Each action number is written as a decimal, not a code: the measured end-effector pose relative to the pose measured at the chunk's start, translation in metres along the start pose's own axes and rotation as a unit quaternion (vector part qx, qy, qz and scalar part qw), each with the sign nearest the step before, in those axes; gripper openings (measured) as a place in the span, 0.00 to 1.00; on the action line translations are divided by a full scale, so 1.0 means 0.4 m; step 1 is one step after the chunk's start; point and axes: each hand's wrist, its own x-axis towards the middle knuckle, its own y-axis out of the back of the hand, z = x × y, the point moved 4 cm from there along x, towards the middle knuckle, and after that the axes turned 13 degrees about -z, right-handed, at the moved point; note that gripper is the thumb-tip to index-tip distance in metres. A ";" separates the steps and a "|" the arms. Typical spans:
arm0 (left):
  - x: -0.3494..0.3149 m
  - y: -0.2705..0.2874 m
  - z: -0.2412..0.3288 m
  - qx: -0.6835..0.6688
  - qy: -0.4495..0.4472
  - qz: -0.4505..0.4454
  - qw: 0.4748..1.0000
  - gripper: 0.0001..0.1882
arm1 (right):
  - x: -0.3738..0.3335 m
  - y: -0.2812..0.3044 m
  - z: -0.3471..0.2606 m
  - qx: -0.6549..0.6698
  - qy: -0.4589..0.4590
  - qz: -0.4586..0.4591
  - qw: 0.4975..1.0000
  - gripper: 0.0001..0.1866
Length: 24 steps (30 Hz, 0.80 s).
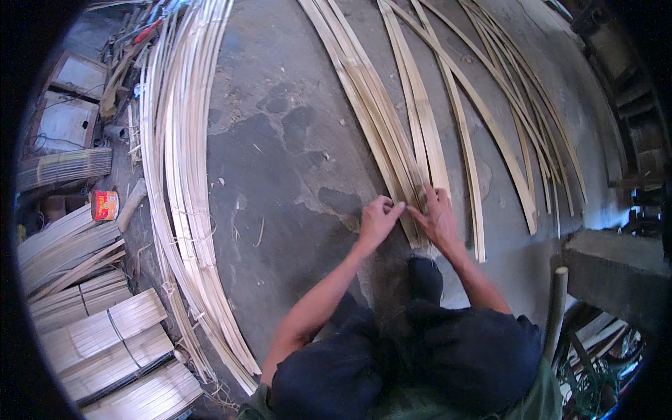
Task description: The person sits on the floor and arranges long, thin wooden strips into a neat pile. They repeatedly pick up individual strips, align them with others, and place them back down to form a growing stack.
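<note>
Both hands work low over a bundle of long, flat, pale bamboo strips lying on the floor. My left hand is at the bundle's left edge, its fingers curled and its thumb meeting the forefinger. Whatever is in that pinch is too small to make out. On the right side of the same strips rests my right hand, fingers stretched forward and thumb pointing toward the left thumb. The near ends of the strips show just below the hands, by a dark shoe.
More loose strips fan out to the right. A long tied bundle curves along the left. Beyond it sit stacked, banded bundles of short slats and a red tub. A wooden pole stands near a concrete ledge.
</note>
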 end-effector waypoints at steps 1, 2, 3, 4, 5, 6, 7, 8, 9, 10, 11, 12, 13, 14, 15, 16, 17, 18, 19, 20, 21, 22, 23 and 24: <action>0.015 -0.006 0.006 -0.003 0.010 -0.004 1.000 0.19 | 0.003 -0.008 -0.005 -0.003 -0.005 -0.019 1.000 0.29; 0.032 -0.015 -0.018 -0.007 0.020 -0.006 1.000 0.19 | 0.005 -0.014 -0.014 -0.006 -0.007 -0.039 0.999 0.29; 0.044 -0.020 -0.035 -0.010 0.032 -0.008 0.999 0.19 | 0.005 -0.022 -0.020 -0.009 -0.010 -0.060 0.998 0.28; 0.048 -0.016 -0.050 -0.036 0.020 0.021 0.999 0.17 | 0.007 -0.022 -0.031 -0.006 0.005 -0.048 0.999 0.28; 0.051 -0.020 -0.050 -0.026 0.002 0.029 0.999 0.17 | 0.003 -0.020 -0.027 -0.004 0.012 -0.034 0.999 0.27; 0.049 -0.016 -0.048 -0.013 -0.014 0.041 0.999 0.17 | 0.004 -0.015 -0.030 -0.002 0.022 -0.021 1.000 0.26; 0.042 -0.012 -0.047 0.000 -0.030 0.054 0.998 0.17 | 0.008 -0.015 -0.027 0.063 0.004 -0.026 0.998 0.24; 0.038 -0.015 -0.096 -0.073 -0.010 0.062 0.995 0.15 | 0.015 -0.019 -0.038 0.131 -0.009 -0.036 0.991 0.22; 0.017 -0.021 -0.084 -0.178 0.002 0.079 0.981 0.15 | 0.011 -0.013 -0.020 0.192 -0.037 -0.041 0.980 0.21; -0.007 -0.030 -0.071 -0.282 0.014 0.094 0.955 0.16 | 0.011 -0.017 0.009 0.243 -0.093 -0.058 0.964 0.15; -0.027 -0.032 -0.057 -0.380 0.027 0.106 0.918 0.16 | 0.013 -0.006 0.016 0.250 -0.097 -0.062 0.961 0.15; -0.046 -0.012 -0.063 -0.380 0.023 0.134 0.915 0.15 | 0.017 0.003 0.005 0.259 -0.096 -0.073 0.958 0.14; -0.065 0.017 -0.072 -0.380 0.020 0.161 0.911 0.13 | 0.021 0.014 -0.009 0.268 -0.095 -0.083 0.955 0.14; -0.082 0.046 -0.080 -0.378 0.018 0.187 0.906 0.12 | 0.026 0.034 -0.035 0.204 -0.054 -0.043 0.977 0.13; -0.096 0.082 -0.070 -0.316 0.006 0.222 0.922 0.12 | 0.022 0.053 -0.064 0.215 -0.033 -0.023 0.976 0.13; -0.103 0.116 -0.059 -0.252 -0.006 0.255 0.934 0.13 | 0.016 0.074 -0.097 0.226 -0.014 -0.001 0.974 0.12; -0.113 0.146 -0.040 -0.186 -0.016 0.284 0.941 0.13 | 0.002 0.102 -0.134 0.237 0.003 0.020 0.971 0.12; -0.121 0.173 -0.027 -0.186 -0.028 0.288 0.939 0.12 | -0.005 0.136 -0.192 0.278 -0.005 -0.003 0.960 0.12; -0.123 0.182 -0.036 -0.199 -0.009 0.286 0.937 0.12 | -0.003 0.119 -0.204 0.295 0.003 -0.014 0.955 0.13; -0.104 0.177 -0.041 -0.217 0.003 0.277 0.936 0.12 | 0.000 0.108 -0.197 0.306 0.007 -0.015 0.952 0.14; -0.099 0.185 -0.051 -0.230 0.019 0.275 0.933 0.12 | 0.006 0.083 -0.200 0.321 0.017 -0.024 0.947 0.15; -0.093 0.186 -0.064 -0.285 0.024 0.234 0.929 0.13 | 0.006 0.054 -0.198 0.347 0.001 -0.051 0.937 0.17; -0.098 0.192 -0.081 -0.337 0.031 0.195 0.921 0.13 | 0.010 0.019 -0.201 0.365 -0.006 -0.067 0.928 0.17; -0.104 0.186 -0.094 -0.388 0.039 0.153 0.908 0.13 | 0.010 -0.019 -0.198 0.383 -0.016 -0.083 0.920 0.17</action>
